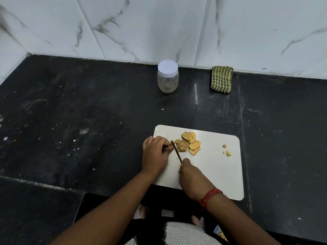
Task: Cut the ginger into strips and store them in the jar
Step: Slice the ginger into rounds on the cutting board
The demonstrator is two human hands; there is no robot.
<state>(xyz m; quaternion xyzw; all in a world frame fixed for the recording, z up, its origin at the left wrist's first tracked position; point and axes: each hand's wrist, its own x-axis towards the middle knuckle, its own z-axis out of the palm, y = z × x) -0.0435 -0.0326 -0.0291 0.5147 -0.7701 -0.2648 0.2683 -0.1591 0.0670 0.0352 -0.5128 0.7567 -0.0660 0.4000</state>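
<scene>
Several flat ginger slices point(190, 143) lie piled on a white cutting board point(217, 170) at the counter's front edge. My right hand point(192, 177) grips the handle of a small knife point(177, 152), whose blade points away from me and ends just left of the pile. My left hand point(154, 154) sits at the board's left edge with its fingers curled beside the blade; whether they pinch a ginger piece is hidden. Two small ginger scraps point(227, 152) lie further right on the board. A clear jar point(167, 76) with a white lid on stands upright near the back wall.
The counter point(88, 112) is black stone with white flecks. A folded green striped cloth point(222, 79) lies against the marble wall to the right of the jar. The counter's front edge steps back at the lower left.
</scene>
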